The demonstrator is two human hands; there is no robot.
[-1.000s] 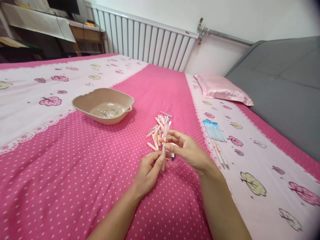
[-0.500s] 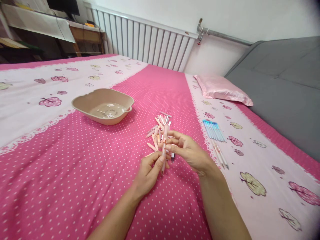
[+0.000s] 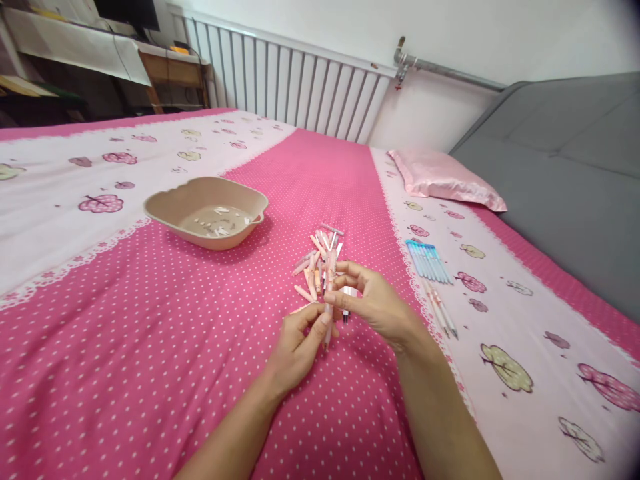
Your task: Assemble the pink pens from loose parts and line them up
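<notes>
Between both hands a pale pink pen (image 3: 330,280) is held nearly upright, its tip pointing down toward me. My left hand (image 3: 300,337) pinches its lower part between thumb and fingers. Higher up, my right hand (image 3: 370,297) grips the barrel with thumb and fingertips. Just beyond the hands lies a loose pile of pink and white pen parts (image 3: 311,275), partly hidden by the pen and fingers. On the right, a row of blue-capped pens (image 3: 429,261) lies side by side, with a few whitish pens (image 3: 440,309) nearer to me.
A beige plastic basin (image 3: 215,240) with small white pieces in its bottom stands at left on the pink dotted bedspread (image 3: 150,347). A pink pillow (image 3: 447,180) rests by the grey headboard (image 3: 565,147). A white radiator (image 3: 295,73) runs along the wall.
My right thumb and fingers have slid slightly down the pen, and its upper part now sits lower and closer to the left hand. The rest looks the same.
</notes>
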